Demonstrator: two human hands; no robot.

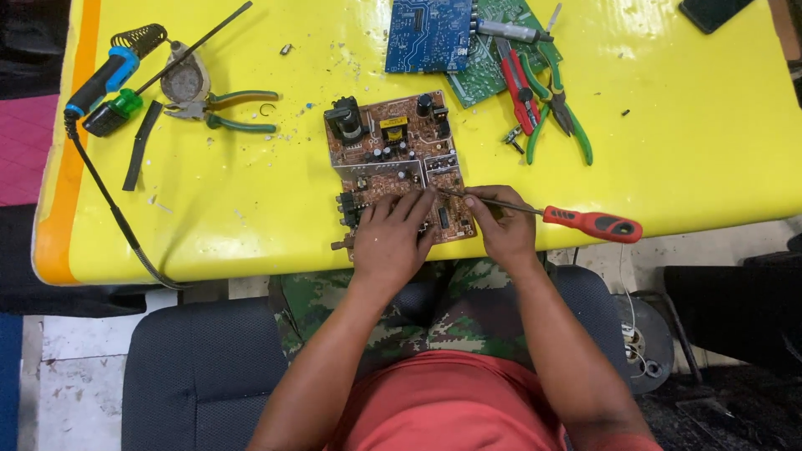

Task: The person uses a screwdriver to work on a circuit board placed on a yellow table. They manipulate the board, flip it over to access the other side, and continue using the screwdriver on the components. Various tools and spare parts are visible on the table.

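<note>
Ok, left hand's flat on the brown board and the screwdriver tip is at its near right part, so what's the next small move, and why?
Probably keep the left hand pressing the brown circuit board flat and ease the screwdriver tip slightly further in with the right hand. The board's near edge lies at the yellow table edge, so a hard push might slide it.

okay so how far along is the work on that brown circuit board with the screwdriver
Done: little that shows. The brown circuit board lies flat on the yellow table, parts still standing on it.

In hand: the left hand presses its near edge, and the right hand holds the red-handled screwdriver, tip at the board.

Left: the soldering iron and both pairs of green-handled pliers lie untouched.
</note>
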